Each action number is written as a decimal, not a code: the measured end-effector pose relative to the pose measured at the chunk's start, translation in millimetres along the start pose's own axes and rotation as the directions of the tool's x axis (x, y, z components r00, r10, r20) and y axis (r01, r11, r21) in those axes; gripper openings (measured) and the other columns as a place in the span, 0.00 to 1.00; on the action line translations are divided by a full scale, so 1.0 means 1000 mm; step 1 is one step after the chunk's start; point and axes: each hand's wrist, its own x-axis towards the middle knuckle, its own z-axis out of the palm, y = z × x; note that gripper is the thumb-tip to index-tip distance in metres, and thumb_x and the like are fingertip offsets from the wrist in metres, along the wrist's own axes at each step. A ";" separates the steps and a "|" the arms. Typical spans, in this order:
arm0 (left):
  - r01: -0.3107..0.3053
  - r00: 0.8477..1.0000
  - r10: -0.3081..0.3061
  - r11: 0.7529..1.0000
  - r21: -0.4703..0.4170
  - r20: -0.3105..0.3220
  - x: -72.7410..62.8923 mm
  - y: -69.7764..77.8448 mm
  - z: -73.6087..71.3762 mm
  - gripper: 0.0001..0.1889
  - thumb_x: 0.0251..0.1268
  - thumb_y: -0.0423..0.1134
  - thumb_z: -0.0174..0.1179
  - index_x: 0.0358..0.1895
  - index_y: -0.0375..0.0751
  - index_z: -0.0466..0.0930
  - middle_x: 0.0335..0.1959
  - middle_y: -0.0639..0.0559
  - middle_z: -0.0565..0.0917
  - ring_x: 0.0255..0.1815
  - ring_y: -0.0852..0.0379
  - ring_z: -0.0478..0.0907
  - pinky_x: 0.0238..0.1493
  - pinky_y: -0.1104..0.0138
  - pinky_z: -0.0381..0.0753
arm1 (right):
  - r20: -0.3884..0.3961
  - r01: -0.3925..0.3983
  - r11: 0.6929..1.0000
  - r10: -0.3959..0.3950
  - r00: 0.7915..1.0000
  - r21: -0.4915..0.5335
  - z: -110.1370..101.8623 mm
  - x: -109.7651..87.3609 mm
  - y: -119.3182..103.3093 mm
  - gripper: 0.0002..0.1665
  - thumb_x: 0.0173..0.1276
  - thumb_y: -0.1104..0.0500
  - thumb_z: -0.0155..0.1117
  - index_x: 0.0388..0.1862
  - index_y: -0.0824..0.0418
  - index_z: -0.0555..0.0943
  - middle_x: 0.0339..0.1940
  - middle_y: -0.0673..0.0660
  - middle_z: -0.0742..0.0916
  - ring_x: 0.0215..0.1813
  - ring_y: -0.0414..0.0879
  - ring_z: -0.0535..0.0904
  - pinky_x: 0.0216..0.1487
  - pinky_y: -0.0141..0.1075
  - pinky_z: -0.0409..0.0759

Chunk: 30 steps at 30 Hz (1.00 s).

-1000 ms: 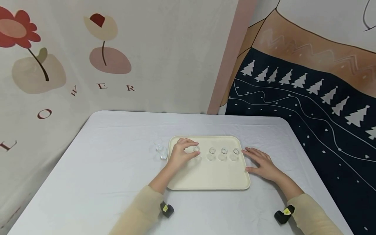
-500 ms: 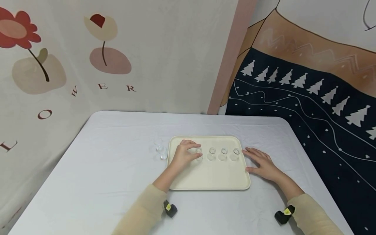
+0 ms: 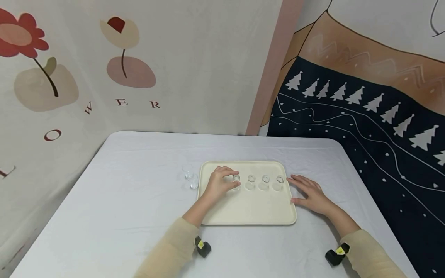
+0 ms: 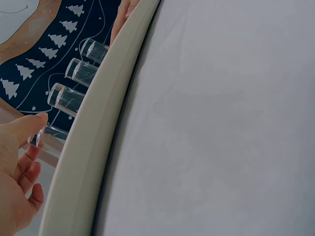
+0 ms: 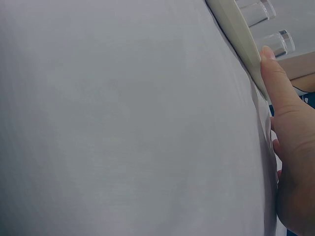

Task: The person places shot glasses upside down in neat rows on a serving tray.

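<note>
In the head view a cream tray (image 3: 257, 210) lies on the white-covered table. My left hand (image 3: 216, 187) is over its left half and pinches a small clear glass (image 3: 236, 178) near the rim, between thumb and fingers. The left wrist view has this glass (image 4: 55, 132) upright at the left end of a row, its base hidden by the tray's rim. Three matching clear glasses (image 3: 250, 183) stand to its right. At the tray's right side my right hand (image 3: 311, 195) touches the edge with spread fingers; its thumb (image 5: 275, 78) lies against the rim in the right wrist view.
Two more small clear glasses, one (image 3: 187, 170) behind the other (image 3: 193, 182), stand on the cloth just left of the tray. A printed wall hanging (image 3: 194, 77) rises behind the table (image 3: 139, 173). Each wrist carries a small black camera (image 3: 203, 248).
My left hand has moved slightly right with the glass, bringing it closer to the other three in the row. The right hand and the tray have stayed in place.
</note>
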 end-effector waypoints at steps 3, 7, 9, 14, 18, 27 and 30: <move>-0.011 1.000 0.011 1.000 -0.001 -0.007 -0.001 0.000 -0.001 0.18 0.49 0.35 0.74 0.46 0.39 0.85 0.44 0.54 0.83 0.52 0.54 0.71 0.57 0.60 0.70 | 0.000 0.004 1.000 -0.004 1.000 0.005 0.000 0.000 0.001 0.46 0.57 0.41 0.70 0.72 0.51 0.66 0.72 0.65 0.65 0.72 0.66 0.51 0.64 0.66 0.42; -0.030 0.999 0.030 1.000 0.001 -0.020 -0.003 0.002 -0.005 0.19 0.49 0.36 0.74 0.47 0.39 0.85 0.45 0.55 0.83 0.52 0.54 0.72 0.57 0.59 0.71 | -0.006 0.010 1.000 -0.010 1.000 0.003 0.000 -0.001 0.001 0.45 0.57 0.42 0.70 0.72 0.52 0.66 0.72 0.65 0.65 0.72 0.66 0.51 0.65 0.66 0.42; -0.036 0.999 0.036 0.999 -0.003 -0.027 -0.004 0.003 -0.008 0.19 0.49 0.36 0.74 0.47 0.39 0.85 0.44 0.56 0.83 0.52 0.55 0.72 0.56 0.59 0.71 | -0.006 0.011 1.000 -0.011 1.000 0.001 0.000 -0.001 0.001 0.45 0.57 0.42 0.70 0.72 0.51 0.66 0.72 0.65 0.65 0.72 0.66 0.51 0.65 0.65 0.42; -0.045 0.998 0.044 0.999 -0.017 -0.053 -0.011 0.005 -0.015 0.19 0.48 0.36 0.75 0.46 0.40 0.85 0.43 0.57 0.83 0.50 0.56 0.72 0.54 0.59 0.72 | -0.006 0.012 1.000 -0.012 1.000 0.001 0.000 -0.001 0.001 0.45 0.57 0.42 0.70 0.72 0.51 0.66 0.72 0.64 0.65 0.72 0.66 0.51 0.65 0.66 0.42; -0.052 0.995 0.051 0.999 -0.013 -0.080 -0.017 0.005 -0.023 0.19 0.48 0.35 0.75 0.47 0.41 0.85 0.43 0.56 0.83 0.49 0.55 0.72 0.50 0.56 0.74 | -0.009 0.015 1.000 -0.015 1.000 0.000 -0.001 -0.001 0.001 0.45 0.57 0.42 0.70 0.72 0.51 0.66 0.72 0.64 0.65 0.72 0.66 0.51 0.65 0.65 0.42; -0.065 0.991 0.061 0.997 -0.029 -0.121 -0.028 0.006 -0.045 0.19 0.48 0.34 0.75 0.47 0.38 0.85 0.45 0.54 0.83 0.50 0.54 0.72 0.47 0.49 0.73 | -0.008 0.011 1.000 -0.011 1.000 0.005 -0.001 -0.001 0.000 0.45 0.57 0.42 0.70 0.72 0.51 0.66 0.72 0.65 0.65 0.72 0.67 0.51 0.65 0.66 0.42; -0.062 0.989 0.059 0.998 -0.019 -0.134 -0.032 0.007 -0.053 0.20 0.47 0.34 0.75 0.47 0.38 0.85 0.45 0.53 0.83 0.50 0.54 0.72 0.46 0.48 0.72 | -0.013 0.014 1.000 -0.014 1.000 0.013 -0.001 -0.001 -0.001 0.44 0.57 0.43 0.70 0.72 0.52 0.66 0.71 0.66 0.65 0.72 0.67 0.52 0.64 0.66 0.42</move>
